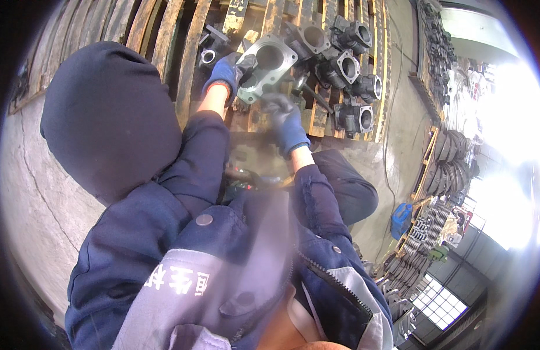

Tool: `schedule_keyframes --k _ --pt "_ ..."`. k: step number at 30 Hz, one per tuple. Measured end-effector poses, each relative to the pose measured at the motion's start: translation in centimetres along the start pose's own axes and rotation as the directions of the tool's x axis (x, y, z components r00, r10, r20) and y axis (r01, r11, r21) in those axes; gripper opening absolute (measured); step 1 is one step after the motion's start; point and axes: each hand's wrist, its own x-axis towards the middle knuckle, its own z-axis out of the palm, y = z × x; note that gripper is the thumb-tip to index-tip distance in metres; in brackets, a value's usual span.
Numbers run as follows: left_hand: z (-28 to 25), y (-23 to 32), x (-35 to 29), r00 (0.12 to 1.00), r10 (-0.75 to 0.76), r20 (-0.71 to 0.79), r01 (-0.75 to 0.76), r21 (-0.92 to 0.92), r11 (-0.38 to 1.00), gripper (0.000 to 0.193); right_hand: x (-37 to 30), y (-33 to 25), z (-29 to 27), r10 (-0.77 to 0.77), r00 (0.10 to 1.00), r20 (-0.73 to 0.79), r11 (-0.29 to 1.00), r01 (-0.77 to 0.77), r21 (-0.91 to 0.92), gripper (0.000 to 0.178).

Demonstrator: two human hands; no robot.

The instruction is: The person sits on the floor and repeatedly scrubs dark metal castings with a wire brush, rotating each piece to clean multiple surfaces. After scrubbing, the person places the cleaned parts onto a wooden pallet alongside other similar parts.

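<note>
A large metal casting [275, 79] with a machined grey-green flange, a big round bore and bolt holes lies tilted on the wooden pallet. My left hand [228, 71], in a blue glove with dark fingers, is closed on its left edge. Just off the casting's lower right corner is my right hand [286, 121], gloved the same way. Motion smears its fingers, so I cannot make out whether they hold anything. A dark bar-like piece [313, 93] lies on the slats to the right of that hand.
Several dark flanged castings [347, 67] crowd the pallet's [188, 70] right side. One smaller casting [208, 55] sits left of my left hand. Blurred small items [252, 177] lie between my knees. Farther right are a blue jug [402, 220] and stacked metal parts [424, 233].
</note>
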Motion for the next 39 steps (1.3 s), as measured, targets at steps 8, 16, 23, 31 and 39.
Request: schedule_keyframes --k 8,16,23,31,39 --pt "0.2 -2.9 2.8 0.998 0.060 -0.017 -0.060 0.038 0.997 0.048 -0.5 0.5 0.2 0.018 0.999 -0.026 0.980 -0.013 0.199 0.030" --pt "1.1 -3.9 3.4 0.992 0.108 -0.067 -0.071 0.414 0.908 0.050 -1.4 1.3 0.0 -0.048 0.990 -0.135 0.993 0.033 -0.113 0.030" --pt "2.2 -4.7 1.5 0.995 0.009 -0.098 -0.001 0.080 0.997 0.049 -1.3 2.0 -0.7 0.077 0.992 -0.095 0.996 -0.081 -0.031 0.024" --pt "4.9 -0.2 -3.6 0.974 -0.173 -0.148 0.137 -0.225 0.965 0.063 -1.9 -4.4 -2.3 0.403 0.897 -0.181 0.816 -0.262 0.516 0.033" --pt "5.3 0.0 -4.2 0.976 -0.176 -0.131 0.157 -0.143 0.977 0.069 0.7 -0.1 -1.2 0.259 0.956 -0.134 0.911 -0.196 0.362 0.035"
